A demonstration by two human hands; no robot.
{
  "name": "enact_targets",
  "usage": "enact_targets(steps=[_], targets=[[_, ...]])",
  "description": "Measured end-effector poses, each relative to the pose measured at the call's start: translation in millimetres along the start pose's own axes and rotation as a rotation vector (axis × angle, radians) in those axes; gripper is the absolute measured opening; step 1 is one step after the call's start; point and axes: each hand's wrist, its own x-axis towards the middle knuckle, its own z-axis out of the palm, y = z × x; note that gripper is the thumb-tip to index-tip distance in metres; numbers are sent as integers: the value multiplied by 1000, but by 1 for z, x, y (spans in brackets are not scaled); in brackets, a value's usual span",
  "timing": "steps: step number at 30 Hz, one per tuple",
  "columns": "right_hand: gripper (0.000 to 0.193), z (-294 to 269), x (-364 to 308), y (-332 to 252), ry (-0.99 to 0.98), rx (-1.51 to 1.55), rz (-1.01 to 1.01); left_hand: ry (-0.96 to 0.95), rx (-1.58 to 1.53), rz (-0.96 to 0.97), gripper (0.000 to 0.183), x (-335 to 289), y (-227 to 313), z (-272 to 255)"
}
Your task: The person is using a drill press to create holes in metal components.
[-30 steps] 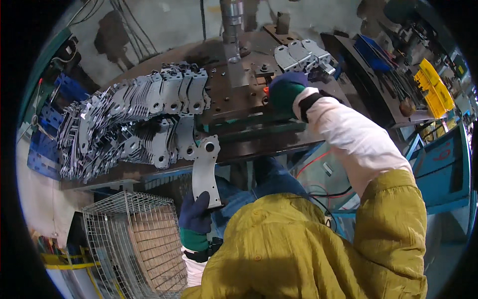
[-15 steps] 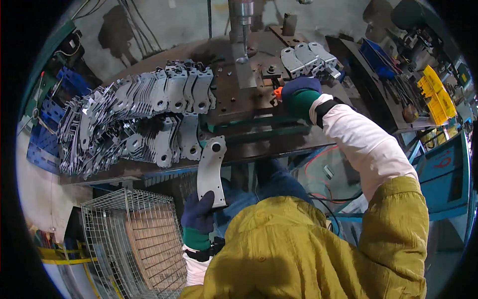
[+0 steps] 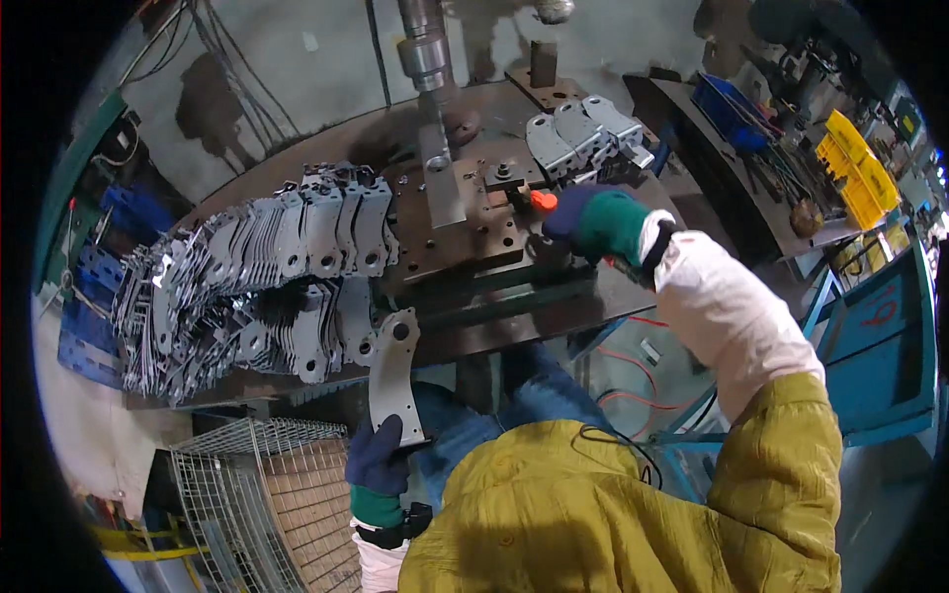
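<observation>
Gloved in dark blue and green, my left hand (image 3: 378, 457) grips the lower end of a curved grey metal plate (image 3: 393, 383). The plate stands out from my fingers, with a large hole near its upper end. My right hand (image 3: 591, 222), in the same kind of glove, is closed at the right of the steel fixture plate (image 3: 460, 253). An orange handle end (image 3: 543, 201) pokes out of its left side; the rest of that handle is hidden by the glove. A bare metal strip (image 3: 440, 178) lies across the fixture, below a machine spindle (image 3: 423, 54).
Rows of similar curved plates (image 3: 267, 237) cover the bench's left part. Several grey brackets (image 3: 583, 136) lie behind my right hand. A wire basket (image 3: 262, 494) stands at lower left. On the right are a side bench with a yellow bin (image 3: 858, 178) and a blue metal frame (image 3: 875, 326).
The whole view has shifted. My right hand has come nearer to me relative to the fixture and brackets. My left hand still holds the curved plate at its lower end.
</observation>
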Motion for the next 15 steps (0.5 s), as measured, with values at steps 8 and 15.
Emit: enact_targets(steps=[8, 15], targets=[[31, 3, 0, 44, 99, 5, -261, 31, -293, -296, 36, 7, 27, 24], [51, 17, 1, 2, 82, 110, 163, -39, -199, -183, 46, 14, 41, 32]])
